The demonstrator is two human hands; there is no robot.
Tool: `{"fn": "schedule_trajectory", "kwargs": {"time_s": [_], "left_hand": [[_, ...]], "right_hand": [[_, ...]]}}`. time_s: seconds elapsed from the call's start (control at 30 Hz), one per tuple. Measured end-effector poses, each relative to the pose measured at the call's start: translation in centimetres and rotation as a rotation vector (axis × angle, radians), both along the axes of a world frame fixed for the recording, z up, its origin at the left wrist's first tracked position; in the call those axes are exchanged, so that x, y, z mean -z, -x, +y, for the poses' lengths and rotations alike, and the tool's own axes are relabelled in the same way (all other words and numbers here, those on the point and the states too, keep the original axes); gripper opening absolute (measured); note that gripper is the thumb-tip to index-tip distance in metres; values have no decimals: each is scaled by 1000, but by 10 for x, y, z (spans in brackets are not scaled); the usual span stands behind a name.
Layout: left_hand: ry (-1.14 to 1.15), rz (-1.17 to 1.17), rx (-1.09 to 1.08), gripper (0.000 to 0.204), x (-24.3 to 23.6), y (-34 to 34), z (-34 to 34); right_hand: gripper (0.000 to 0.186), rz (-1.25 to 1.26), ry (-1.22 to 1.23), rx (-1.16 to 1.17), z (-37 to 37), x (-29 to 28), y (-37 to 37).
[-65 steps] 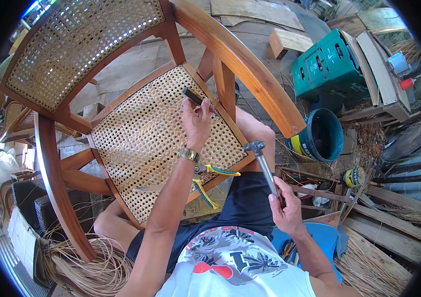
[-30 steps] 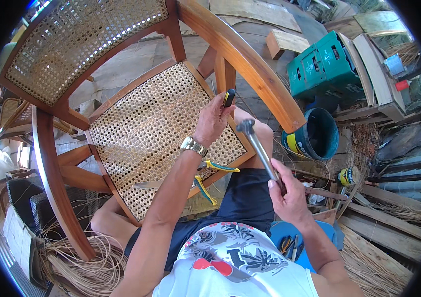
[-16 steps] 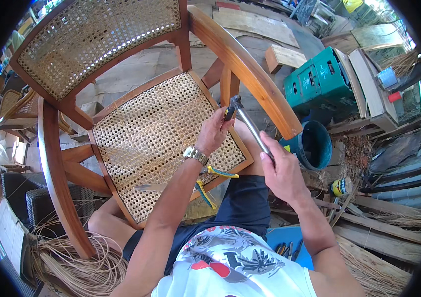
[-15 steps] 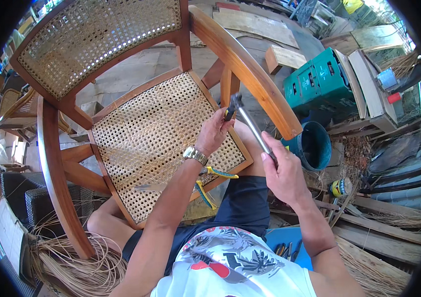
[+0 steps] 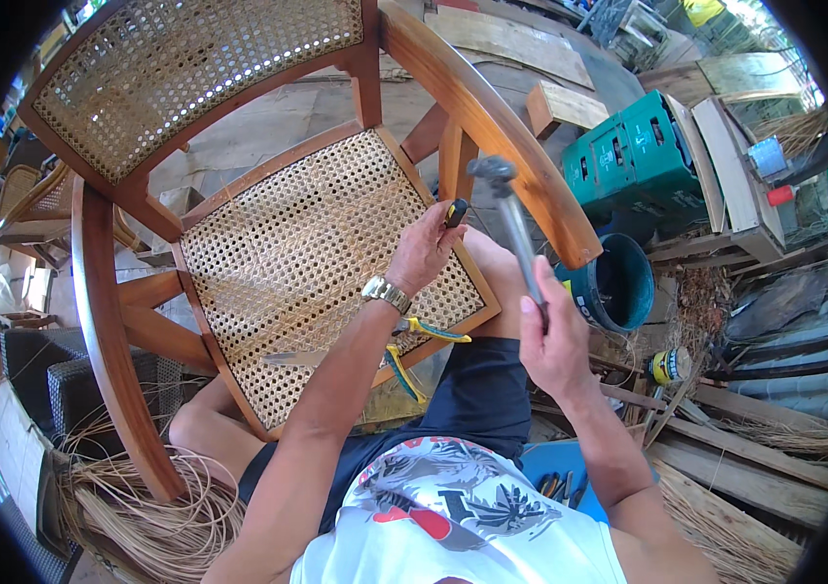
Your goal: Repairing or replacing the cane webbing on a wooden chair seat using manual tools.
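Note:
A wooden chair with a woven cane seat [image 5: 288,263] and cane back [image 5: 197,68] lies in front of me. My left hand [image 5: 421,248] grips a short black-and-yellow handled tool [image 5: 455,213] upright at the seat's right border. My right hand [image 5: 556,346] holds a hammer [image 5: 516,224] by its handle, the motion-blurred head raised just right of that tool, near the curved armrest [image 5: 521,165]. Yellow-and-green handled pliers or snips [image 5: 433,333] rest on the seat's lower part beside a pointed metal blade [image 5: 288,358], both partly hidden by my left forearm.
Green crates [image 5: 628,156] with boards and a dark bucket [image 5: 633,277] stand at right, above a small can [image 5: 667,366] and loose planks [image 5: 745,467]. Coiled cane strands [image 5: 151,516] lie lower left, another cane chair [image 5: 20,209] behind. Tools [image 5: 560,487] sit on blue plastic by my right side.
My right hand has swung the hammer leftward to the handled tool, and its head has since lifted away, up and right. My left hand has shifted slightly right since the earliest frame.

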State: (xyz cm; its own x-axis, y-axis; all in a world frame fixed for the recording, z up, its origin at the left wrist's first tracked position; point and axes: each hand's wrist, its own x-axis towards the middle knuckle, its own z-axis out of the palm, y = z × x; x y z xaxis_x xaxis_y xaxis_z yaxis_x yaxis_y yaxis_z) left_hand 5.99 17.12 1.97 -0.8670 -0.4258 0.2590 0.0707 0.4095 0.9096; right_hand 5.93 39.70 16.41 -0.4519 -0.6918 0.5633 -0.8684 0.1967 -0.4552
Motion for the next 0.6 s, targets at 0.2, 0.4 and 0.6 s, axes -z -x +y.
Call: {"fn": "schedule_trajectory", "kwargs": {"time_s": [0.2, 0.4, 0.6], "left_hand": [[-41, 98, -12, 28, -3, 3, 2], [87, -1, 48, 46, 0, -6, -7], [733, -397, 31, 82, 21, -8, -77]], "right_hand": [[47, -211, -181, 54, -1, 1, 10], [47, -313, -282, 131, 23, 7, 14], [44, -457, -247, 286, 104, 38, -37]]}}
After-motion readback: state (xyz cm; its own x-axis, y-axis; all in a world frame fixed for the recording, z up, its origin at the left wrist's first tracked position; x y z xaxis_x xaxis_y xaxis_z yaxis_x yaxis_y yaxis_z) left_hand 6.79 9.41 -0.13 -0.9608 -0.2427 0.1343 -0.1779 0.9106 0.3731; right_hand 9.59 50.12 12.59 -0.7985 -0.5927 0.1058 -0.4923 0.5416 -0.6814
